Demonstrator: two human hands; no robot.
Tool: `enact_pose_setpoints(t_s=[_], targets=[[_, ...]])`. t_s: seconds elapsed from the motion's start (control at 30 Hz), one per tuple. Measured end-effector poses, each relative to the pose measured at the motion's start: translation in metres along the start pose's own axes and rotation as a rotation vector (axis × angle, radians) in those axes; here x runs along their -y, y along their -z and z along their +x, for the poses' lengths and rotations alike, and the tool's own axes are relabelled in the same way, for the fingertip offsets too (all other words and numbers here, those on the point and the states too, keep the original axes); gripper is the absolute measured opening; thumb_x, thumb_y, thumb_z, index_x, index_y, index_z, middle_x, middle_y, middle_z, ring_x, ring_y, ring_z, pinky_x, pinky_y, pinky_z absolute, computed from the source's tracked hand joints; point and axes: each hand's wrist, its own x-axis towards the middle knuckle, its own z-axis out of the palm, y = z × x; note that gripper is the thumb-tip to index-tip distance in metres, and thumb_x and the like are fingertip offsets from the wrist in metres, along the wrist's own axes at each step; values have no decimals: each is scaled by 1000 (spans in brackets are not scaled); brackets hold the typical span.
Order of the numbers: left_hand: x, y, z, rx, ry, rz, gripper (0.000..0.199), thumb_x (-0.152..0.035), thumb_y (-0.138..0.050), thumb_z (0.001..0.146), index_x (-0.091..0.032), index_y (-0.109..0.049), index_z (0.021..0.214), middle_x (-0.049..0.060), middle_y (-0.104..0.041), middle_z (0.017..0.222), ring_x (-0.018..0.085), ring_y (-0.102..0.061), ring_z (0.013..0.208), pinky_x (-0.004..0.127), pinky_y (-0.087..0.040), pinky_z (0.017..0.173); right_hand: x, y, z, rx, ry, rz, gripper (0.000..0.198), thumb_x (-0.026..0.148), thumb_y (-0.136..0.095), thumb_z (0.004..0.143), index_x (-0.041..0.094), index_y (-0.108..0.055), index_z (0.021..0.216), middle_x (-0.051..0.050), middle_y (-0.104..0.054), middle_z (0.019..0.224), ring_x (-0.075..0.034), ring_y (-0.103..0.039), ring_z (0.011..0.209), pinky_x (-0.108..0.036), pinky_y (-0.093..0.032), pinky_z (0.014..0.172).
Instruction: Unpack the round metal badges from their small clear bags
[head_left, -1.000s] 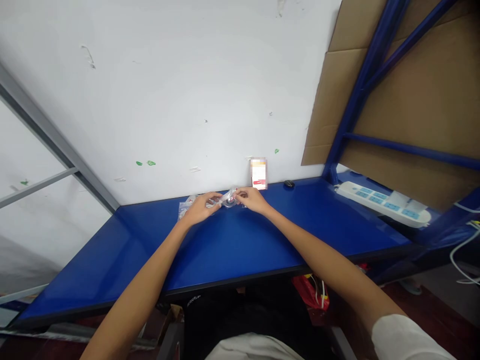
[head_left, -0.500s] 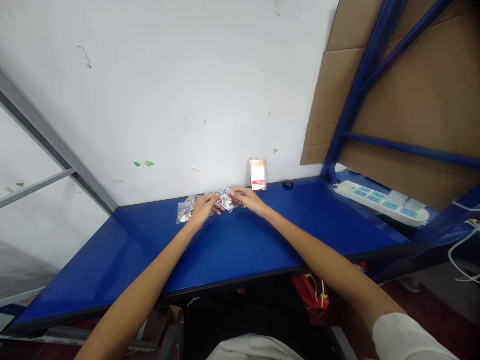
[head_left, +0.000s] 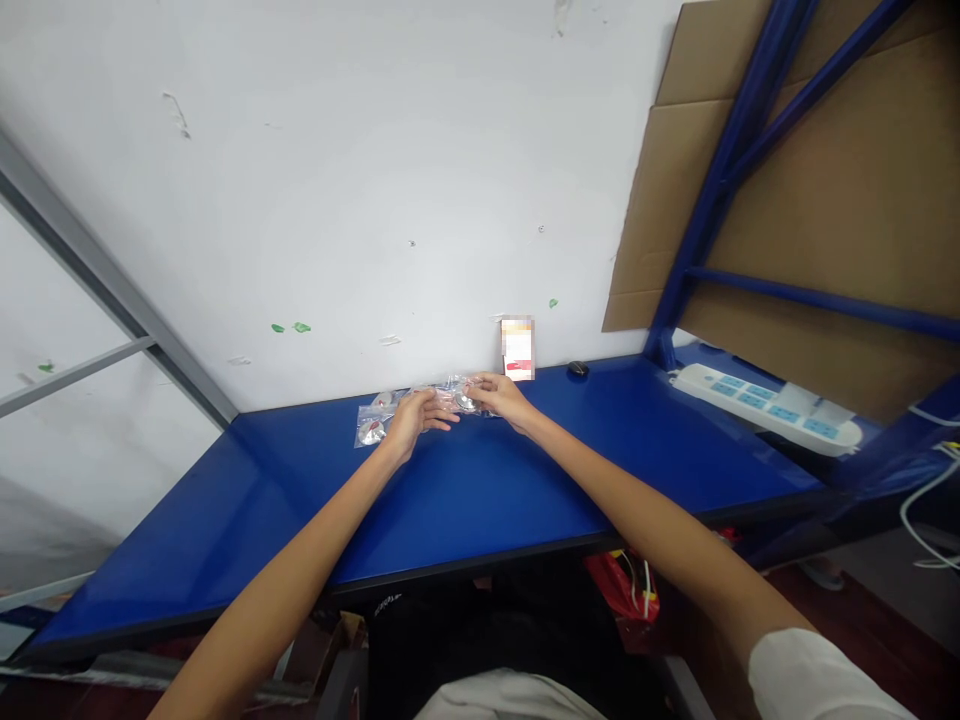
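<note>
My right hand (head_left: 502, 398) pinches a small clear plastic bag with a shiny silver round piece (head_left: 463, 402) inside, just over the back of the blue table. My left hand (head_left: 415, 418) is beside it on the left, fingers stretched out and apart, close to other clear plastic at the wall side. Left of that hand lies another clear bag with a silver disc and a red mark (head_left: 370, 431). Behind it is one more such bag (head_left: 382, 400), partly hidden. What the discs are I cannot make out.
A phone-like upright card or screen (head_left: 517, 348) leans on the wall behind my right hand. Right of it lies a black computer mouse (head_left: 577, 369). A white power strip (head_left: 765, 408) sits at the right, by the blue metal frame (head_left: 709, 200). The table's front edge (head_left: 480, 568) is near me.
My left fingers have opened and come away from the bag, slightly leftward. My right hand keeps hold of the bag with the silver piece, shifted a little to the right.
</note>
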Motion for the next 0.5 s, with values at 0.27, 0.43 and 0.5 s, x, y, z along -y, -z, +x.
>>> enact_pose_setpoints(t_s=[0.27, 0.43, 0.5], targets=[[6, -4, 0, -38, -76, 264, 39, -48, -80, 84, -15, -70, 102, 12, -77, 99, 23, -76, 81, 29, -61, 63, 2, 0, 0, 53, 188, -136, 43, 51, -84, 79, 17, -78, 105, -7, -79, 104, -23, -73, 95, -31, -59, 83], [1, 2, 0, -24, -64, 119, 27, -32, -71, 88, -14, -72, 107, 10, -77, 97, 23, -78, 84, 31, -63, 69, 3, 7, 4, -36, 147, -100, 42, 45, -87, 77, 17, -76, 106, -7, -79, 101, -22, -74, 92, -31, -61, 79], [0, 4, 0, -17, -52, 92, 28, -29, -71, 88, -13, -73, 111, 12, -78, 103, 25, -79, 87, 31, -64, 71, 3, 10, 5, -73, 115, -65, 42, 43, -89, 75, 18, -75, 107, -7, -79, 99, -21, -74, 89, -31, -62, 76]])
